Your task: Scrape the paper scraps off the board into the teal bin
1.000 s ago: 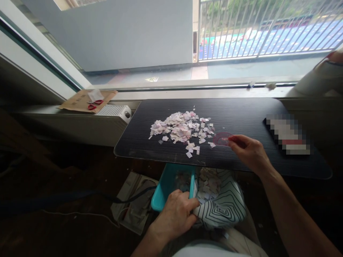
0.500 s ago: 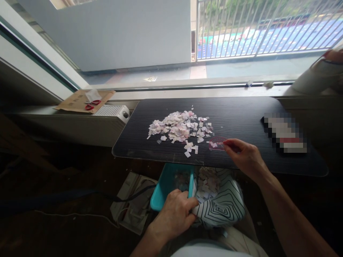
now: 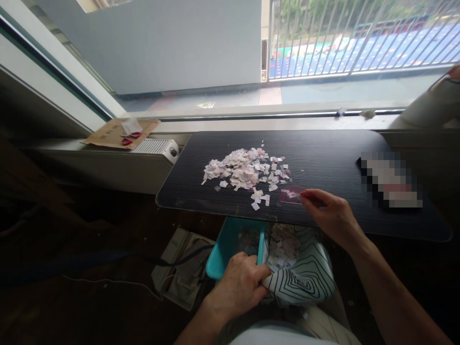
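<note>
My right hand (image 3: 334, 213) pinches a pink see-through flat plastic piece (image 3: 291, 194) above the black tabletop (image 3: 323, 158). Small white paper scraps show on or through the plastic. To its left lies a heap of small cut paper squares (image 3: 244, 167), with loose ones around it. Below the table edge, my left hand (image 3: 242, 282) is closed at the rim of a teal plastic bin (image 3: 220, 258), with thumb and finger on the edge of a white bag with black line patterns (image 3: 304, 282). More paper squares (image 3: 283, 244) lie in the bag's opening. Darker scraps rest inside the bin.
A blurred-out object (image 3: 391, 179) lies on the table's right side. On the sill at left are a brown envelope (image 3: 108, 134) and red-handled scissors (image 3: 131, 138), beside a white radiator (image 3: 156, 148). An open pale box (image 3: 183, 273) and a cord occupy the floor.
The whole view has shifted slightly. Against the table, my right hand and the pink plastic piece have moved a little left, nearer the loose squares. My left hand keeps its grip.
</note>
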